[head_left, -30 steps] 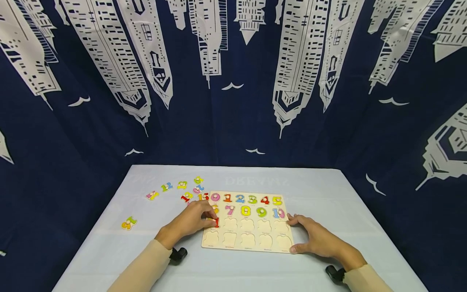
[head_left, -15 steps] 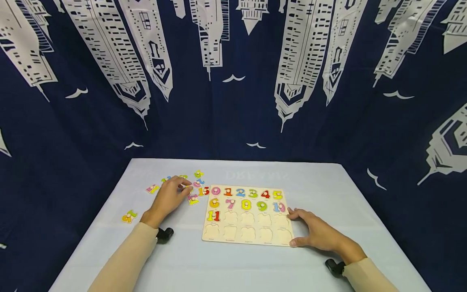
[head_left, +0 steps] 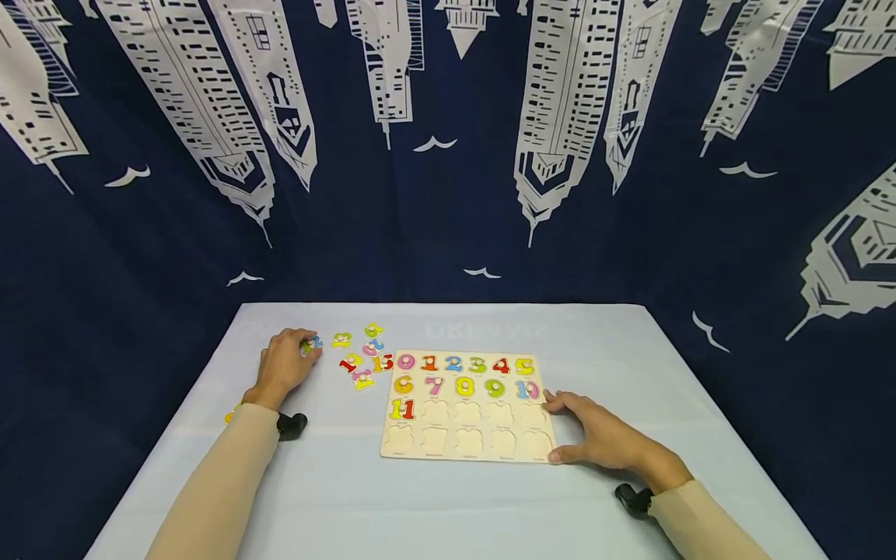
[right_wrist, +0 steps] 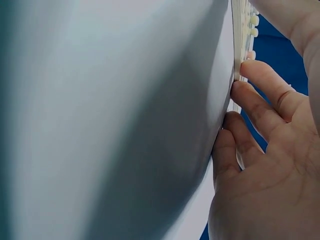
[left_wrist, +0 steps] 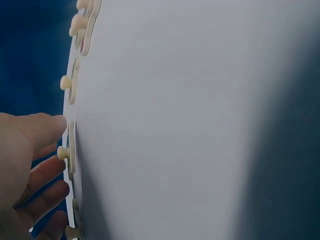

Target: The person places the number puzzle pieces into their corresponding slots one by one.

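My left hand (head_left: 281, 372) reaches to the far left of the table, over a green and blue number 12 puzzle piece (head_left: 316, 341). In the left wrist view, thumb and fingers are spread about the wooden knob (left_wrist: 62, 152) of this piece, the thumb on one side and a fingertip close at the other. A wooden number puzzle board (head_left: 469, 455) lies in the middle; numbers 0 to 10 and a yellow and red 11 (head_left: 402, 409) sit in its slots. At the board's right edge rests my right hand (head_left: 616, 442), thumb near the front corner, fingertips touching the side.
Several loose number pieces lie left of the board, among them a yellow and red 15 (head_left: 383, 363), a red and yellow piece (head_left: 351, 362) and a yellow-green one (head_left: 341, 341). Another yellow piece (head_left: 229, 418) is mostly hidden by the left forearm. A dark skyline-print cloth (head_left: 448, 218) hangs behind.
My left hand has let go of the 11, which now sits in the board, and has moved left and away across the loose pieces to the 12. The right hand stays at the board's edge.
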Demonstrator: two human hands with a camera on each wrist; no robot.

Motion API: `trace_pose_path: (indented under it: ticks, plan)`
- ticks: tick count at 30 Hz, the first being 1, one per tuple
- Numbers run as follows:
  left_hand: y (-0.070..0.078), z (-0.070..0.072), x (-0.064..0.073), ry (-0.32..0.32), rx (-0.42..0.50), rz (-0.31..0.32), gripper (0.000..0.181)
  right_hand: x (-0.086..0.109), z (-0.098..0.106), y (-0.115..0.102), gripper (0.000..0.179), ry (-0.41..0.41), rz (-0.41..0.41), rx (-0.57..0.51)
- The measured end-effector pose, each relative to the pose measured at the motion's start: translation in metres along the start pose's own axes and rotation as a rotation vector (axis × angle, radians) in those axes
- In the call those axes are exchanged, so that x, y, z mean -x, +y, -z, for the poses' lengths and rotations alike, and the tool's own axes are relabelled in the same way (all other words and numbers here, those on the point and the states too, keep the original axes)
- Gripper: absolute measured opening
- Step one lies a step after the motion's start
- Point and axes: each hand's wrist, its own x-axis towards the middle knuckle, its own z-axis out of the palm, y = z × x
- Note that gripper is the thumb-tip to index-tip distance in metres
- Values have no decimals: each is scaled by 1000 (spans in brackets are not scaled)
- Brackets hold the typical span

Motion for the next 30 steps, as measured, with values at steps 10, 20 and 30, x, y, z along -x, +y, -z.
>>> trace_pose_path:
  ticks: [10,20,30]
  plan:
    - [3,0,10,68,40,-28,10,-2,4,-8,83,-34,-19,32]
    - [3,3,9,85,60,-25,19,-5,11,-29,92,-58,-15,149]
    - [6,6,15,58,54,-4,13,-4,10,-35,92,-74,-41,171]
